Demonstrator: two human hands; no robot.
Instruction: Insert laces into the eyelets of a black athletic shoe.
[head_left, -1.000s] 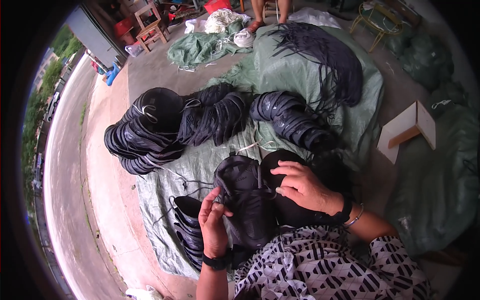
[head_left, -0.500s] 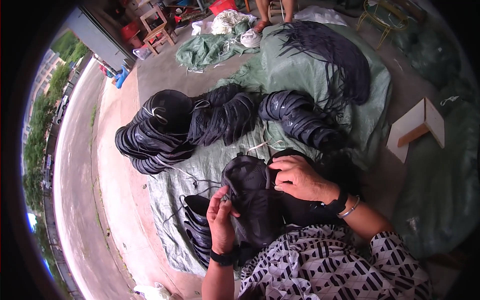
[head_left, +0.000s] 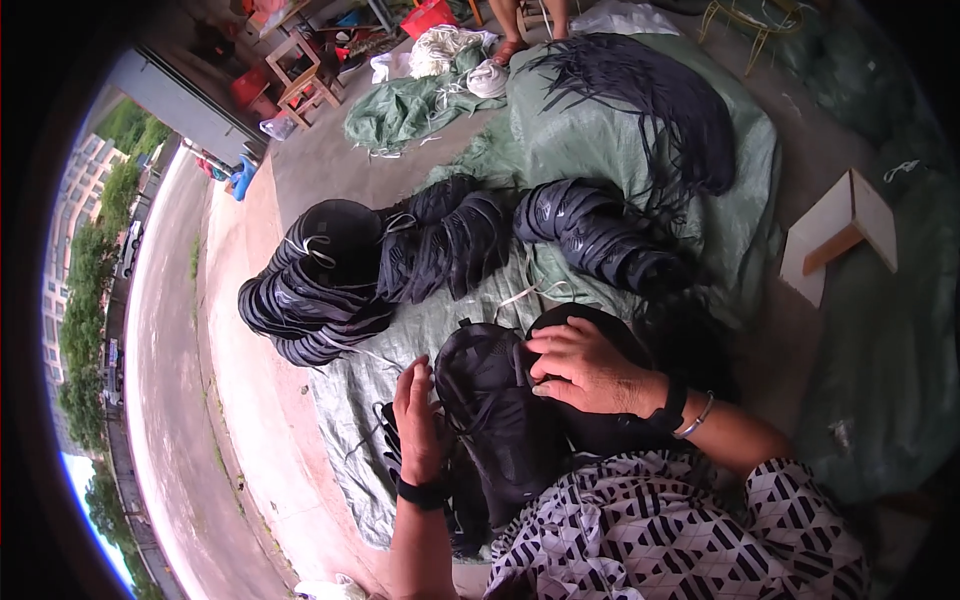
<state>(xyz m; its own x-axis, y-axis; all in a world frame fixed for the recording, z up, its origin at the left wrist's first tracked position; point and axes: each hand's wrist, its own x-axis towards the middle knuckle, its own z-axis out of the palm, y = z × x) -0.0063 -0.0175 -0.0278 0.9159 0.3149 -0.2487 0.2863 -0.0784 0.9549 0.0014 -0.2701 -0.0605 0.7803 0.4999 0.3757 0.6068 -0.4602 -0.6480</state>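
A black shoe upper (head_left: pixel 497 400) with laces across its front lies in front of me, its rounded end pointing away. My right hand (head_left: pixel 595 372) is at its right edge, fingers bent and spread, the tips at or just above the fabric. To the left, my left hand (head_left: pixel 417 425) is raised with fingers stretched upward, slightly apart from the upper. I make out nothing in either palm. Another dark rounded piece (head_left: pixel 590 325) lies partly beneath my right hand. Behind my left wrist, dark pieces are mostly hidden.
Bundled black uppers (head_left: pixel 325 270) lie beyond, with another curved row (head_left: pixel 590 235) to their right. A green woven sheet (head_left: pixel 560 130) carries a heap of dark laces (head_left: pixel 665 110). Pale board pieces (head_left: pixel 845 235) stand at right. A person's legs (head_left: pixel 510 25) and a wooden chair (head_left: pixel 305 85) are farther back.
My left hand has moved left, away from the upper, and its fingers have straightened. My right hand's fingers have spread at the right edge. The view has shifted slightly.
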